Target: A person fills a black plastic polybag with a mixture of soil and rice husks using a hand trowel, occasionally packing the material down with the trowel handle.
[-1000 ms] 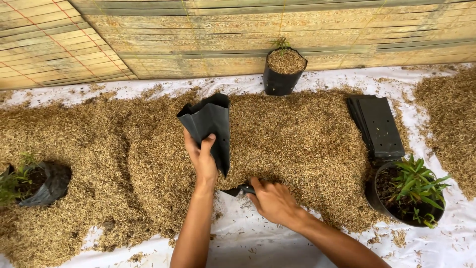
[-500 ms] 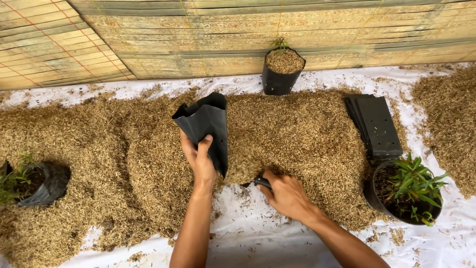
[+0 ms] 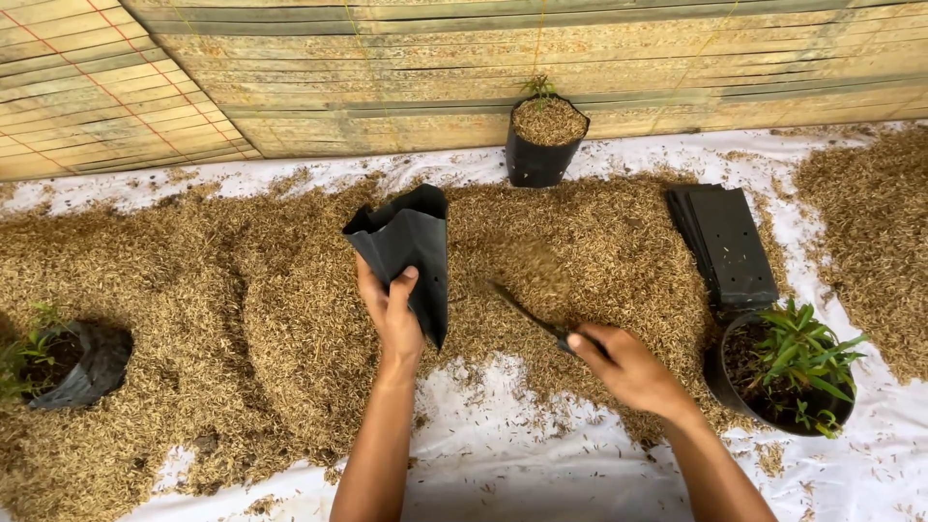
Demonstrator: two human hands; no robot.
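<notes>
Not much to report on the person, honestly. Both forearms come up from the bottom edge totally bare, no sleeves showing anywhere in shot. The left hand (image 3: 394, 311) and right hand (image 3: 626, 367) have no gloves, and I can't spot any rings, watch or wristband. Nails look short and plain.

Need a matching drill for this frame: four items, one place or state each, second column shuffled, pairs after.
1. open black bag
2. stack of flat black bags
3. filled bag with a small sprout
4. pot with a leafy green plant

a. by the bamboo wall
b. held up by the left hand
c. beside the right hand, near the right edge
d. lying on the husks, right of centre

Pairs: 1-b, 2-d, 3-a, 4-c
</notes>
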